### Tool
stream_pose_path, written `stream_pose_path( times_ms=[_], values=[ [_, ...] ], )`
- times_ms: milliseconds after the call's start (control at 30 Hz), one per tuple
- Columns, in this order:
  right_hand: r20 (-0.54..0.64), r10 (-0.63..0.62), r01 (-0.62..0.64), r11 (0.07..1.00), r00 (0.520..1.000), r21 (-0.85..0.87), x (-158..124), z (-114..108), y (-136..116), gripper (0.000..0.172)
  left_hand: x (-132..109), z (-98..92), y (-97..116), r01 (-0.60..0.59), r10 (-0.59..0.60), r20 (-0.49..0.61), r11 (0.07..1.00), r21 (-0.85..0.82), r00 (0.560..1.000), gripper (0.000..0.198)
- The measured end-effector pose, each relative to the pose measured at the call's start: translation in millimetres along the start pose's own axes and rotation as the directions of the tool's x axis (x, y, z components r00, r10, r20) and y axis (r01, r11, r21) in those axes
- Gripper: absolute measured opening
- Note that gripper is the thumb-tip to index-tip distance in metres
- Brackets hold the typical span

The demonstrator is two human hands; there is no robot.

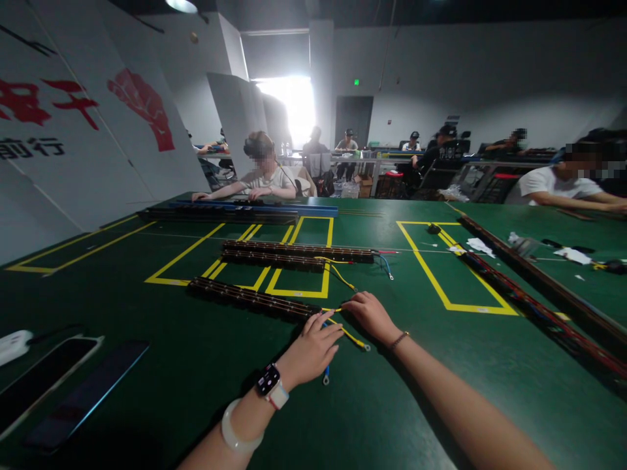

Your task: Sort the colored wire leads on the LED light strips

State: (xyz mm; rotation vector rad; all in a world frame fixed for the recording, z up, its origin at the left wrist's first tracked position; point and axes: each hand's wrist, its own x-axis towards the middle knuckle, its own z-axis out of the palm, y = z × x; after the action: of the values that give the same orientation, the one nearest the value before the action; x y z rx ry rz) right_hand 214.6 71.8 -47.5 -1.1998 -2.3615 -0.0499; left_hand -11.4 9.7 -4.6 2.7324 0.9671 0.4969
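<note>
A long dark strip with thin copper-coloured lines lies slantwise in front of me. At its near right end my left hand rests with fingers stretched out over the wires, partly covering them. My right hand is closed, its fingertips on the end of a thin yellow wire that comes out of the strip. A thicker yellow cable with a ring terminal sticks out past my left fingers. Below that hand hangs out a blue cable with a ring terminal.
Two similar strips with wire ends lie farther off. Yellow tape outlines mark the green table. Phones lie at left, and wired rails with paper scraps at right. People sit across and beyond the table.
</note>
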Motion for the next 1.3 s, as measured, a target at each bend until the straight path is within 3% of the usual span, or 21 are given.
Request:
stream_pose_path(
  times_ms=[133, 233, 367, 533, 633, 767, 900, 1000, 1100, 1300],
  values=[
    [-0.001, 0.016, -0.016, 1.0, 1.0, 0.005, -1, 1, -1, 0.02, -1, -3.4, 1, 0.011, -0.012, -0.053, 1.0, -0.016, 0.999, 0.035],
    [0.002, 0.036, -0.037, 0.999, 0.999, 0.006, -1, 1, -4, 0.02, 0, -5.7, 1, 0.152, -0.147, -0.125, 0.988, 0.032, 0.981, 0.031],
    [0.073, 0.055, -0.056, 0.998, 0.996, 0.016, 2, -5, -11, 0.014, 1, -2.7, -1, 0.385, -0.384, -0.028, 0.923, 0.014, 0.923, 0.042],
    [0.246, 0.145, -0.205, 0.949, 0.958, 0.241, 7, -11, -25, 0.016, 3, 7.0, -1, 0.512, -0.522, 0.03, 0.821, -0.253, 0.852, 0.035],
    [0.349, 0.14, -0.267, 0.899, 0.927, 0.349, 7, -11, -35, 0.024, 4, 16.4, -2, 0.54, -0.56, 0.124, 0.681, -0.495, 0.82, 0.028],
    [0.377, 0.174, -0.306, 0.894, 0.91, 0.327, 7, -11, -47, 0.021, 6, 27.9, -6, 0.585, -0.58, 0.31, 0.373, -0.72, 0.753, 0.025],
    [0.375, 0.22, -0.346, 0.885, 0.901, 0.311, 10, -17, -59, 0.016, 7, 32.7, -8, 0.539, -0.542, 0.366, 0.201, -0.818, 0.757, 0.028],
    [0.334, 0.212, -0.296, 0.928, 0.918, 0.225, 12, -26, -71, 0.012, 6, 37.4, -7, 0.508, -0.464, 0.412, 0.1, -0.855, 0.784, 0.035],
    [0.337, 0.182, -0.205, 0.978, 0.924, 0.033, 12, -29, -84, 0.01, 7, 44.9, -6, 0.488, -0.452, 0.436, -0.001, -0.873, 0.778, 0.043],
    [0.369, 0.073, 0.034, 0.961, 0.926, -0.276, 0, -19, -109, 0.026, 6, 50.2, -3, 0.421, -0.506, 0.377, -0.03, -0.907, 0.776, 0.047]
  ],
)
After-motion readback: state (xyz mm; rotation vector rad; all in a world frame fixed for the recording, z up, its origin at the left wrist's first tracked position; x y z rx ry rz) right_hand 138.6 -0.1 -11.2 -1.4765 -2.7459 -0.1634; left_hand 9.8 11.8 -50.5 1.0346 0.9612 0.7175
